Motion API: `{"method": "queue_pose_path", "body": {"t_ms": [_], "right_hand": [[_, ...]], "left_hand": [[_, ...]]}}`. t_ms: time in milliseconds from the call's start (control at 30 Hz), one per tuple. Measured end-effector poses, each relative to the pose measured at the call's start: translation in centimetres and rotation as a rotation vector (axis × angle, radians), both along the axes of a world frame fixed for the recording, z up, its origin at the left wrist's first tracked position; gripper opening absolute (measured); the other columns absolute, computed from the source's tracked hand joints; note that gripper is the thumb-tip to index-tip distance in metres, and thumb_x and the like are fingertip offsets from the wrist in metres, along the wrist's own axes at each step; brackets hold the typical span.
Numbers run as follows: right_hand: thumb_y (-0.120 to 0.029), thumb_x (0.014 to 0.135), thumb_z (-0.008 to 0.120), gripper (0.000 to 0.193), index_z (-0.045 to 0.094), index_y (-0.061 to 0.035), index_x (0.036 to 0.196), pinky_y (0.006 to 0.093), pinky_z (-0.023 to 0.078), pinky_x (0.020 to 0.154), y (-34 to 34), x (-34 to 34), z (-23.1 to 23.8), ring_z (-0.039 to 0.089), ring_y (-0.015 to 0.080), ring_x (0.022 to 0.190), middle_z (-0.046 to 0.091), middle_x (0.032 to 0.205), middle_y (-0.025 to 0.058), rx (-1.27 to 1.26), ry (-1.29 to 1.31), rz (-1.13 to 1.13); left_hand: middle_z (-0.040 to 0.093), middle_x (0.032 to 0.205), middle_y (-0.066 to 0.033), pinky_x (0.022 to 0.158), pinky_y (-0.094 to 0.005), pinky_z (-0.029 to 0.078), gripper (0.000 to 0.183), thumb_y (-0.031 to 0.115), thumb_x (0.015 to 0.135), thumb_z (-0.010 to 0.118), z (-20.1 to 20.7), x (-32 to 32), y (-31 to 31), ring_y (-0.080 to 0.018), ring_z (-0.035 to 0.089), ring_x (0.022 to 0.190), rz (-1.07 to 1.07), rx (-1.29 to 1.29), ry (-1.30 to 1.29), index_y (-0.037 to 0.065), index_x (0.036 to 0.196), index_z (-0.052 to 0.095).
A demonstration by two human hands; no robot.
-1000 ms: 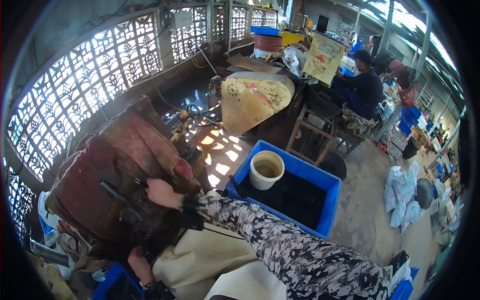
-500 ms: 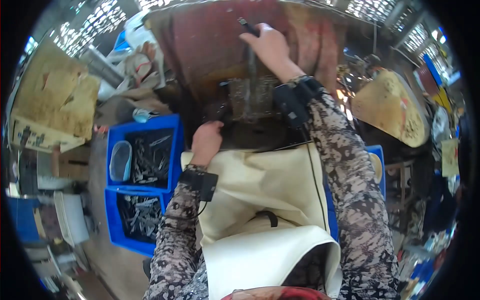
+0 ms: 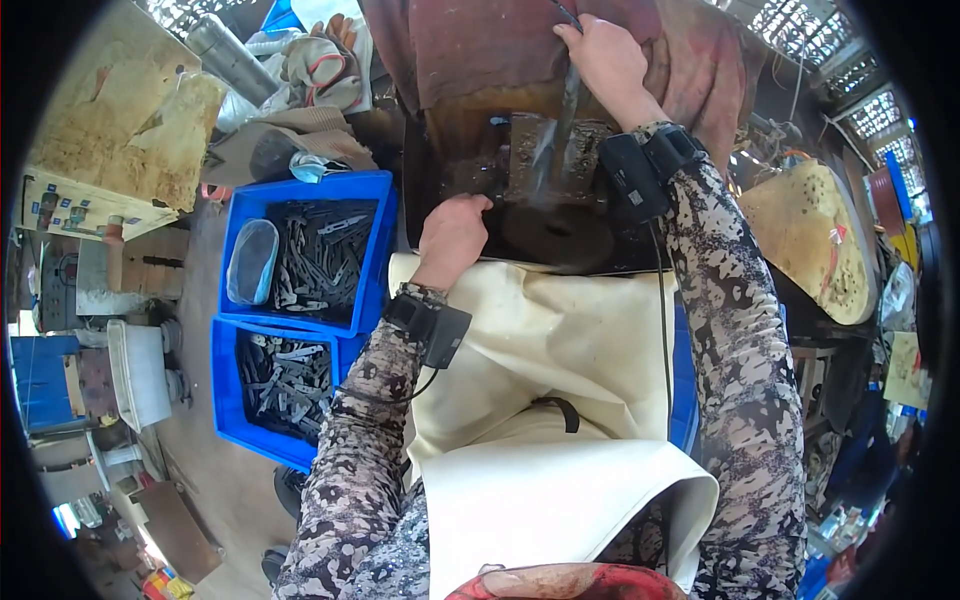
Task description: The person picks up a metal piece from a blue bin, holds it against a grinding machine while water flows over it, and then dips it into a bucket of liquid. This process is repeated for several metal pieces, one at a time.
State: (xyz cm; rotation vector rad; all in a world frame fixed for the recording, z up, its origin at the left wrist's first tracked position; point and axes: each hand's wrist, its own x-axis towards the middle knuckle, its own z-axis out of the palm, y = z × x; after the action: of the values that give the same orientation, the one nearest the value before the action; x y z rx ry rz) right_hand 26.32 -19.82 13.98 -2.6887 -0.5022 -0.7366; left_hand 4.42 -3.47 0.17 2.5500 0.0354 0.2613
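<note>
My right hand (image 3: 612, 72) is raised at the far side, over the reddish-brown cloth (image 3: 500, 55), with its fingers closed on a slim dark metal piece (image 3: 567, 14). My left hand (image 3: 453, 242) is low by the near left edge of a dark wet basin, its fingers curled together; what they hold, if anything, is hidden. Between the hands, a dark round wheel (image 3: 558, 238) lies in the basin, blurred. Behind it is a wet, pitted block (image 3: 530, 160), with a stream of water (image 3: 568, 105) running down near it. A cream apron (image 3: 540, 320) covers my lap.
Two blue bins (image 3: 232, 390) of dark, flat metal pieces stand at my left, one also holding a clear plastic tub (image 3: 252, 262). Gloves (image 3: 325, 70) and a steel flask (image 3: 232, 60) lie beyond. On the right is a stained yellowish board (image 3: 815, 240). Cables run from both wrist devices.
The view has shifted, so the bins and basin appear higher and the basin further right. My right hand still holds the slim piece at the far side; my left hand stays near the basin's edge.
</note>
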Motion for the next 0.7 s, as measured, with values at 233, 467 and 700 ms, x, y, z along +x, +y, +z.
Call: {"method": "queue_pose_path", "body": {"t_ms": [233,467,700], "right_hand": [[-0.038,0.086,0.064,0.033,0.064,-0.0058,0.08,0.048,0.053,0.063,0.3,-1.1,0.0,0.066,0.0372,0.073,0.066,0.075,0.0174,0.008,-0.142,-0.038],[-0.039,0.086,0.065,0.035,0.066,-0.0039,0.081,0.0495,0.053,0.066,0.1,-1.1,0.4,0.066,0.0393,0.076,0.066,0.078,0.0196,0.034,-0.09,-0.031],[-0.038,0.086,0.065,0.035,0.067,-0.0031,0.083,0.05,0.052,0.07,0.1,-2.0,1.2,0.066,0.0402,0.081,0.067,0.082,0.0212,0.056,-0.025,-0.038]], "left_hand": [[0.068,0.093,-0.0122,0.078,-0.0411,0.051,0.023,0.003,0.08,0.055,-0.1,0.1,0.0,-0.0316,0.064,0.089,-0.008,0.009,0.02,0.009,0.095,0.07],[0.068,0.097,-0.0127,0.08,-0.0426,0.052,0.026,0.005,0.081,0.051,0.1,0.0,-0.2,-0.0326,0.064,0.093,-0.034,0.011,0.055,0.011,0.096,0.07],[0.069,0.087,-0.0117,0.076,-0.0377,0.052,0.027,0.001,0.078,0.052,0.0,0.0,-0.3,-0.0294,0.066,0.085,-0.02,-0.002,0.015,0.008,0.097,0.07]]}}
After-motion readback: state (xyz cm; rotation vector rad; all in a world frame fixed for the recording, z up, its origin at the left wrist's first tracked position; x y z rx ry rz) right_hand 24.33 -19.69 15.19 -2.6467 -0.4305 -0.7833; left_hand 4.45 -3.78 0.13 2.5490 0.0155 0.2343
